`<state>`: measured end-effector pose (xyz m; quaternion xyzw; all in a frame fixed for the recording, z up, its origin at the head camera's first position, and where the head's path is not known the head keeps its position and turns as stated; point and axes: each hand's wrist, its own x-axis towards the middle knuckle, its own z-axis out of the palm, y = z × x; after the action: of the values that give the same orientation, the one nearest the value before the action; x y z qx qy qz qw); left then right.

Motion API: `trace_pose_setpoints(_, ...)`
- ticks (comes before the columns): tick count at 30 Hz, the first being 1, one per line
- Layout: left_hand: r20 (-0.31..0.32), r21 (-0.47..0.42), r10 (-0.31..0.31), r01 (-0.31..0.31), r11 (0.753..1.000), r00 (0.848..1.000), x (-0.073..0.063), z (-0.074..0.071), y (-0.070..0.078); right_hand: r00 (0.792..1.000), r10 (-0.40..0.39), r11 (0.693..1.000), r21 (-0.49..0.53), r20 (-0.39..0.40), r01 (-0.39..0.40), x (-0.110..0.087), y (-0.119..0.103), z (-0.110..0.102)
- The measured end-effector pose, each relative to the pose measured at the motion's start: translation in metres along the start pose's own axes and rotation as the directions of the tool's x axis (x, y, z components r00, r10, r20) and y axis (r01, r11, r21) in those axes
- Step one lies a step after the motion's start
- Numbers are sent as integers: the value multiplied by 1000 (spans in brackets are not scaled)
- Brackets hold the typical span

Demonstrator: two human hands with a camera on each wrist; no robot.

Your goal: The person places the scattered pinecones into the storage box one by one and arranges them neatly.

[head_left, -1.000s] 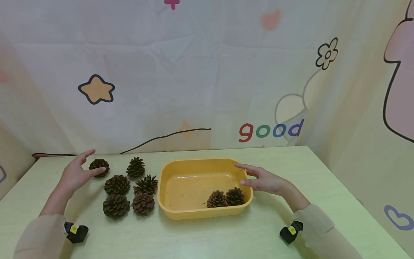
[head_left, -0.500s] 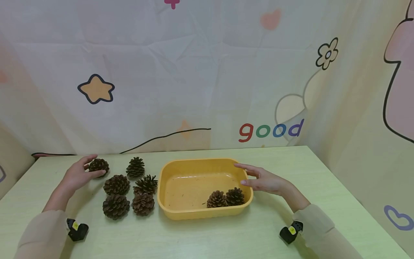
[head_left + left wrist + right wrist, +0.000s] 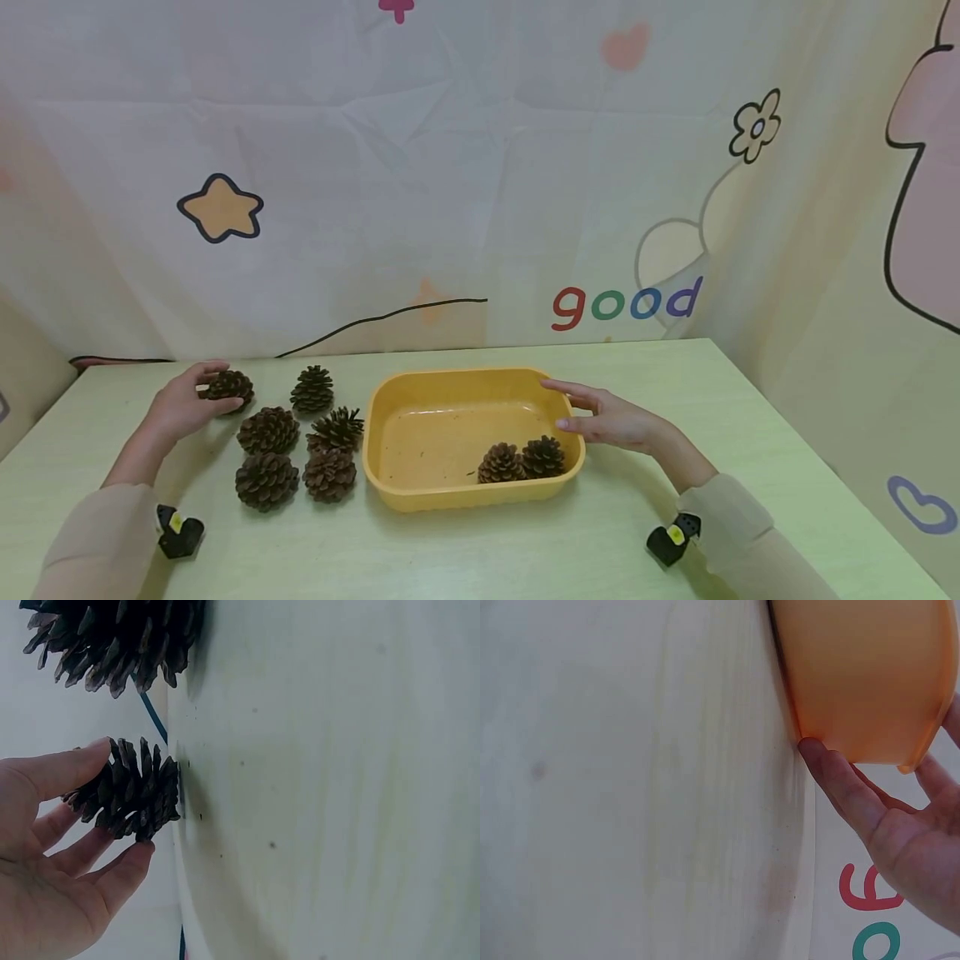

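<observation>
My left hand (image 3: pixel 182 406) is at the far left of the table, holding a brown pine cone (image 3: pixel 229 389) between thumb and fingers. In the left wrist view the thumb lies along one side of this pine cone (image 3: pixel 135 791) and the fingertips touch the other. On the right, my right hand (image 3: pixel 618 419) holds the end of a yellow plastic tub (image 3: pixel 480 498), its thumb over the rim. The right wrist view shows fingers (image 3: pixel 851 791) against the outside of the tub (image 3: pixel 862 682), low near the table. Two pine cones (image 3: pixel 502 463) sit in the tub's front right corner.
Several more pine cones (image 3: pixel 267 482) stand grouped between my left hand and the tub. The pale table (image 3: pixel 465 554) meets a printed cloth backdrop (image 3: pixel 450 208) at its far edge. Each wrist carries a small black camera (image 3: pixel 180 533).
My left hand has closed in from spread fingers to a hold on the far-left pine cone. The right hand and the tub keep their places.
</observation>
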<state>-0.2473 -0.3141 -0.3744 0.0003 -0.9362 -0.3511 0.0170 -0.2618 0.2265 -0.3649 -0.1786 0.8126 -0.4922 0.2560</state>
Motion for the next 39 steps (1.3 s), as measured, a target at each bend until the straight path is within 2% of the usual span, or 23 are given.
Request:
trace_pose_setpoints(6, -50, 41, 4, -2, 999, 999, -3, -5, 2, 1000, 11, 1000, -11, -4, -11, 1, 2, 0)
trace_pose_setpoints(17, -98, 21, 18, -16, 1000, 995, -13, -15, 12, 1000, -7, 1000, -2, 2, 7, 1, 1, 0)
trace_pose_setpoints(26, -133, -33, 53, -58, 998, 990, -27, -13, 23, 1000, -9, 1000, 2, 3, 9, 1, 1, 0)
trace_pose_setpoints(31, -150, -42, 84, -92, 995, 985, -38, -10, 34, 1000, -1, 1000, -2, -2, 1, 1, 1, 0)
trace_pose_setpoints(39, -143, -83, 144, -157, 984, 979, -56, -3, 62, 1000, -11, 1000, -1, 2, 11, 1, 1, 1)
